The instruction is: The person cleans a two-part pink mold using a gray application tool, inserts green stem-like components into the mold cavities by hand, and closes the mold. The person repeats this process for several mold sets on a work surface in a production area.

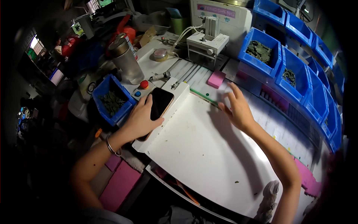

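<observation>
My left hand (139,118) is wrapped over the lower part of a dark smartphone (162,101), with the thumb across it and the fingers along its left side. The phone lies along the raised left edge of a white tray (201,149). My right hand (239,112) hovers over the tray's far right side, its fingers apart and slightly curled, holding nothing. A pink foam block (216,79) lies just beyond those fingertips. A few tiny dark bits are scattered on the tray.
Left of the phone sits a blue bin (112,99) of small dark parts, beside a red button (144,84) and a clear bottle (126,61). A small white fixture (207,41) stands at the back. Stacked blue bins (278,63) line the right. A greyish cloth (269,198) lies near my right forearm.
</observation>
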A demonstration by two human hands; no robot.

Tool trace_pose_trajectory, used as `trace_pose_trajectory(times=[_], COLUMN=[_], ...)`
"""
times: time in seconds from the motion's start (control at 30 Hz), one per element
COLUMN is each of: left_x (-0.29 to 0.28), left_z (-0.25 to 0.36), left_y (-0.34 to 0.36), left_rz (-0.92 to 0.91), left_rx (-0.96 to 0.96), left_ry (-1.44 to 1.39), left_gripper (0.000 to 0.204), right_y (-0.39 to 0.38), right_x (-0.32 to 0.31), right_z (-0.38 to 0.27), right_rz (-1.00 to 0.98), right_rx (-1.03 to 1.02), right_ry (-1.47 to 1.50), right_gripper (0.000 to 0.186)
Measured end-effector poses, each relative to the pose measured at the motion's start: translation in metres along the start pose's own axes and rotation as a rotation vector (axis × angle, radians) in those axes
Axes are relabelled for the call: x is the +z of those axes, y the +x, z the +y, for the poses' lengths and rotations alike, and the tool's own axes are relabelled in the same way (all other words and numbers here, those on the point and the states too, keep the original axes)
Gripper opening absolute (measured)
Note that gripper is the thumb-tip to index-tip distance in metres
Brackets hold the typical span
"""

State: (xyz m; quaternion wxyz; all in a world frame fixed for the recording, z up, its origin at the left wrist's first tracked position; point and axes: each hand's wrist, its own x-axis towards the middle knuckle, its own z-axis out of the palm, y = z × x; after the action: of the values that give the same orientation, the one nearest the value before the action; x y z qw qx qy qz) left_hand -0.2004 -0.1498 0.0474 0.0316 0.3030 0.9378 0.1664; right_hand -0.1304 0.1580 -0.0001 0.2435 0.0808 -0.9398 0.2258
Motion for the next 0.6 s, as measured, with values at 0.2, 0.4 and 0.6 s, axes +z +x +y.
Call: trace_pose_trajectory(times=[0.2, 0.4, 0.6], left_x=[0.001, 0.007, 0.046], left_z=[0.004, 0.018, 0.080], left_y=[0.021, 0.022, 0.005], left_rz=[0.019, 0.199, 0.157], left_rx=[-0.030, 0.148, 0.546], left_ry=[-0.034, 0.250, 0.161], left_gripper=[0.078, 0.082, 0.072], right_y=[-0.111, -0.214, -0.279], right_x=[-0.071, -0.122, -0.095], right_z=[-0.048, -0.115, -0.138], right_rz=[-0.288, -0.346, -0.314], right_rx=[0.032, 0.495, 0.705], right_ry=[-0.063, -0.087, -0.220], right_gripper=[0.031, 0.074, 0.092])
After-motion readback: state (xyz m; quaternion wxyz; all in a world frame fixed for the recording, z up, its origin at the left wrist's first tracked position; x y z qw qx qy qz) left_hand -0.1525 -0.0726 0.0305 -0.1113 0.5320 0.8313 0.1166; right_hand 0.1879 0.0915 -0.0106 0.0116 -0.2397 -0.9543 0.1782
